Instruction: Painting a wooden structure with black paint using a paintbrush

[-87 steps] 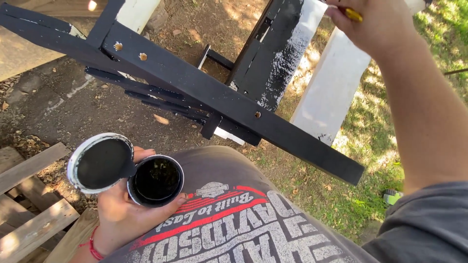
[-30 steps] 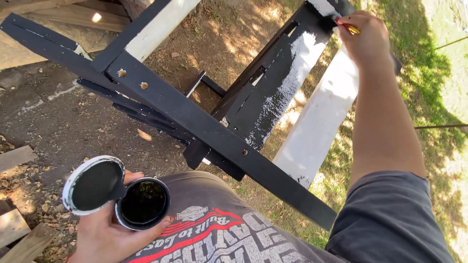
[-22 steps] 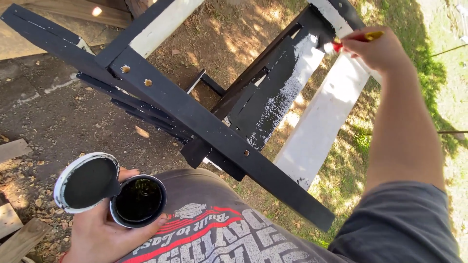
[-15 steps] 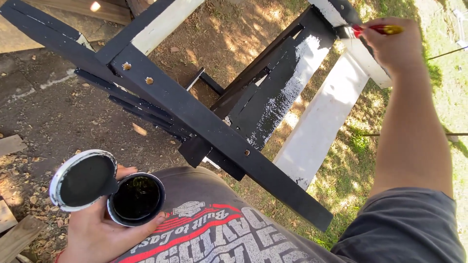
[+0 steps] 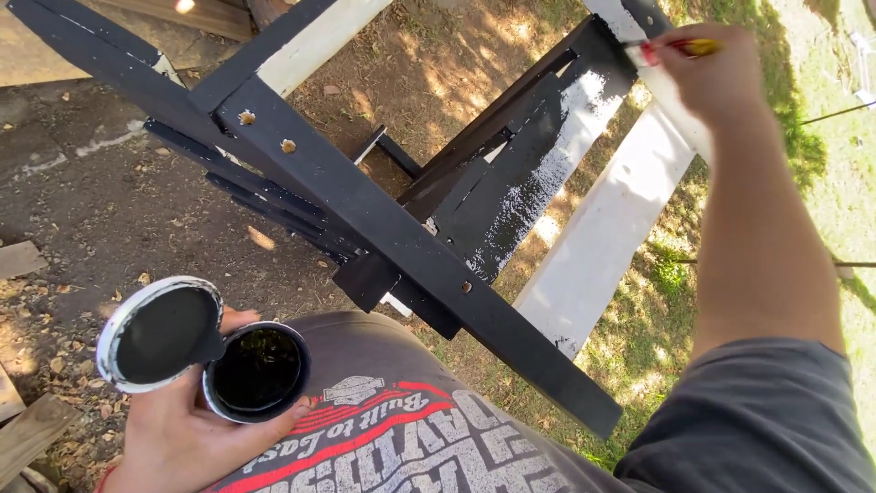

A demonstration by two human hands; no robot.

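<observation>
My left hand (image 5: 178, 434) holds a small round can of black paint (image 5: 257, 371) and its paint-coated lid (image 5: 161, 332) against my shirt at the lower left. My right hand (image 5: 707, 73) reaches out at the upper right, gripping a paintbrush (image 5: 680, 47) with a red and yellow handle. The brush tip rests at the far end of a wooden plank (image 5: 538, 178) that is partly black and partly white. A black-painted wooden frame (image 5: 383, 228) stretches diagonally across the middle, in front of me.
An unpainted white plank (image 5: 611, 237) lies beside the half-painted one. Bare dirt with dry leaves (image 5: 100, 210) lies to the left, grass (image 5: 821, 137) to the right. Loose wooden boards (image 5: 27, 429) sit at the lower left edge.
My right hand has lifted the brush off the plank's top end and shifted it slightly right. My left hand with the can and lid has stayed low at my side.
</observation>
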